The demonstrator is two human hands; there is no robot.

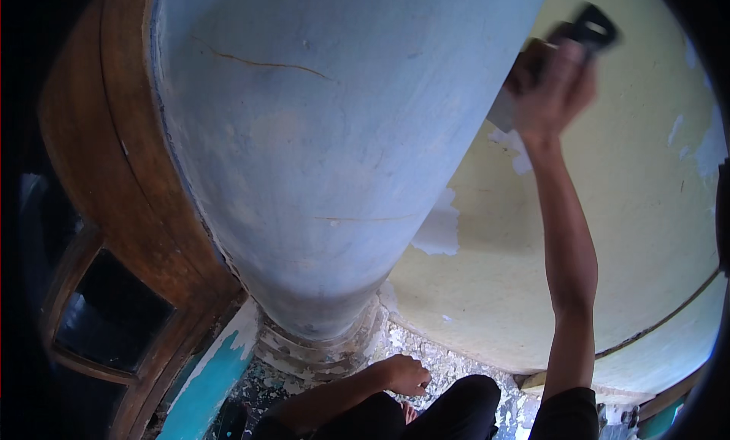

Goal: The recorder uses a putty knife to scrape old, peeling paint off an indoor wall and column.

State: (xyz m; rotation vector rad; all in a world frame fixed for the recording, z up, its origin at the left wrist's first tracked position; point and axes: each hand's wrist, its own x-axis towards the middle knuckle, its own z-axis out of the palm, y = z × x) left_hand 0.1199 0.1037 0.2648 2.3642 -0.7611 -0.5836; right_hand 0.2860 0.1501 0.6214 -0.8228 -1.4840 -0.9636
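My right hand (556, 92) is raised at the upper right, against the edge where the pale blue column (319, 155) meets the yellow wall (502, 269). It grips a dark hand tool (597, 41) whose black end has a slot in it. Motion blurs both hand and tool, and the exact kind of tool cannot be told. Beside the wrist, the yellow paint is broken by a pale bare patch (516, 149). My left hand (408, 374) hangs low near my knees with curled fingers, and nothing shows in it.
A wooden frame with dark glass panes (114, 309) stands left of the column. Around the column's stepped base (319, 354) the floor is speckled with pale flakes (450, 354). A turquoise painted strip (211, 377) runs at lower left. Thin cracks (268, 64) mark the column.
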